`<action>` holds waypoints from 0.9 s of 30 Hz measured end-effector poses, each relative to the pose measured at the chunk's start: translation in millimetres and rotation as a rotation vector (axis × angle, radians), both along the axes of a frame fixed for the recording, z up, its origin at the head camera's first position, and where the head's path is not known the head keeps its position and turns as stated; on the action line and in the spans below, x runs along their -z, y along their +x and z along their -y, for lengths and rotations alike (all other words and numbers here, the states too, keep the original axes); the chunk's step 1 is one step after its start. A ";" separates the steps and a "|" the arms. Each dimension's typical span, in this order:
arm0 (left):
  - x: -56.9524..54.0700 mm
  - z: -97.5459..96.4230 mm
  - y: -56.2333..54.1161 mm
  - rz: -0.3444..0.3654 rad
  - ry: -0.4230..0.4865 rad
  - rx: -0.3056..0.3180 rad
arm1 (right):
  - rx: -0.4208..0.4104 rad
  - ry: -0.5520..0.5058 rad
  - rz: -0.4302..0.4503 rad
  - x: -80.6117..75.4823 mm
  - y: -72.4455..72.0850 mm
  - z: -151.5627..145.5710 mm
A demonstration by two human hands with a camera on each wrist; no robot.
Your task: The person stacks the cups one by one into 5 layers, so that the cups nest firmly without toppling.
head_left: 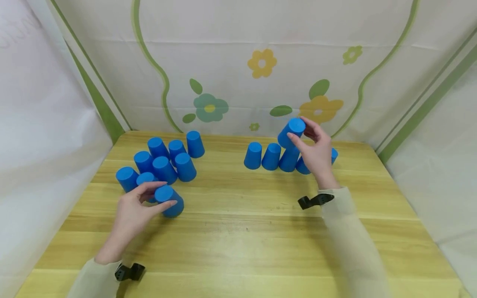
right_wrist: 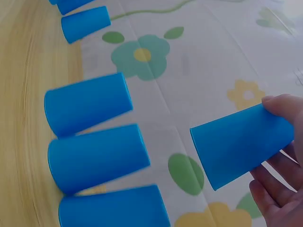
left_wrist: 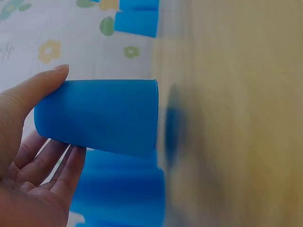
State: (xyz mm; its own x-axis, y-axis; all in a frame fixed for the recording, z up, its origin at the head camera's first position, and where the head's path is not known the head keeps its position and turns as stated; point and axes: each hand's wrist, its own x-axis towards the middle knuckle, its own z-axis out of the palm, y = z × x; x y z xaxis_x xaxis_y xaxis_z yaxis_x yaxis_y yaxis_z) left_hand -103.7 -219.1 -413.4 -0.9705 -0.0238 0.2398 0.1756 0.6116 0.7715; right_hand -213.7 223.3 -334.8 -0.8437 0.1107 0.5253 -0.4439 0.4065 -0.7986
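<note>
My left hand [head_left: 136,209] pinches an upside-down blue cup [head_left: 171,203] near its closed end, thumb on one side and fingers on the other. In the left wrist view that cup [left_wrist: 97,116] stands slightly off the table, its reflection apart from the rim. My right hand [head_left: 316,155] holds another inverted blue cup [head_left: 290,134], tilted, above a row of cups. The right wrist view shows this cup [right_wrist: 244,144] apart from the row. Below it stand a row cup [head_left: 253,156], another row cup [head_left: 271,157] and several more, partly hidden by my right hand.
A cluster of several upside-down blue cups, including a front cup [head_left: 126,179] and a back cup [head_left: 195,145], stands on the wooden table [head_left: 238,248] at the left. A patterned white curtain [head_left: 223,62] hangs behind the table, and white fabric flanks both sides.
</note>
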 end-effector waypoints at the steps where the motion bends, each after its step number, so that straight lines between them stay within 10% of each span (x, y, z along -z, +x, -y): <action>1: -2.3 -2.5 -1.0 -0.003 0.000 0.012 | 0.010 -0.007 0.002 0.1 0.5 -4.3; 19: -27.7 -80.8 -49.5 -0.047 0.125 0.318 | 0.194 -0.111 0.070 32.7 -17.6 -78.0; 27: -31.1 -108.9 -71.1 -0.068 0.232 0.358 | 0.251 -0.172 0.104 34.2 -14.7 -89.8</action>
